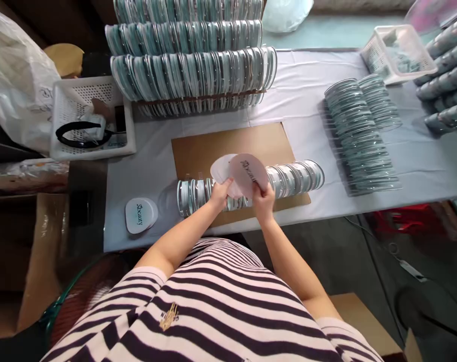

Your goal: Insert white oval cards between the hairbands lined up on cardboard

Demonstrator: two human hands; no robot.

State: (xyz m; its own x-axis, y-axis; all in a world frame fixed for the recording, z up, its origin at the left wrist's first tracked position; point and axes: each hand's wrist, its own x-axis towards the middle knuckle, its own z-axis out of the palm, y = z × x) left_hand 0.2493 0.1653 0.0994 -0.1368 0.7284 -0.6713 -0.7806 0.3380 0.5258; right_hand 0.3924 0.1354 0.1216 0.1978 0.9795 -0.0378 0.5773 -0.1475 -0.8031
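two bare forearms reach from a striped shirt point(213, 296) over the near edge of the tabletop point(307, 95). the left hand point(219, 193) has its fingers closed on a paler disc point(219, 167), thumb on top. the right hand point(264, 201) pinches the rim of a printed disc point(247, 171), its thumb on the face; the other fingers are mostly hidden. the printed disc overlaps the paler one, both held above the near middle of the tabletop.

beneath the discs lies a row of clear round cases point(296, 180), its long axis running left to right, about parallel to the near edge. the left hand is nearer its left end, the right hand nearer its right end. whether the discs touch the cases i cannot tell. at the near left corner sits a pile of printed cards point(140, 216), left of both hands and nearer the left one.

a cardboard sheet point(228, 148) lies under the row. further right stand stacked clear cases point(360, 136). toward the far left corner is a white basket point(129, 130); beyond, along the far edge, rise tiers of more cases point(194, 75).
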